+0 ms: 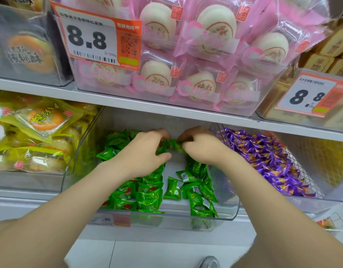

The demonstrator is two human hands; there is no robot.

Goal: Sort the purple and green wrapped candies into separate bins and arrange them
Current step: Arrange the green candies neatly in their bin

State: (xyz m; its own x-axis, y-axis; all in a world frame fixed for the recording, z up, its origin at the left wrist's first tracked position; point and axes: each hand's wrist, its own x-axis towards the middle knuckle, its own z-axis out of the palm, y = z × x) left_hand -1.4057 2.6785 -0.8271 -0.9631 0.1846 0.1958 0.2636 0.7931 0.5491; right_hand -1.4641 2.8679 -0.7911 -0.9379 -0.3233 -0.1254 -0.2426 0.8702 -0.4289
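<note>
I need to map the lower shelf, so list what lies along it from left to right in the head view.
Yellow pastry packs → green wrapped candies in their clear bin → purple wrapped candies.

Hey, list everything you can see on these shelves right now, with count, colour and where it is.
green candies: many, green, in middle clear bin
purple candies: many, purple, in right bin
bun packs: several, pink, upper centre
snack packs: several, yellow, lower left
price tags: two, orange and white, upper bin fronts
cakes: several, brown, upper right
left hand: one, gripping green candies at back
right hand: one, pinching green candies beside it
</note>
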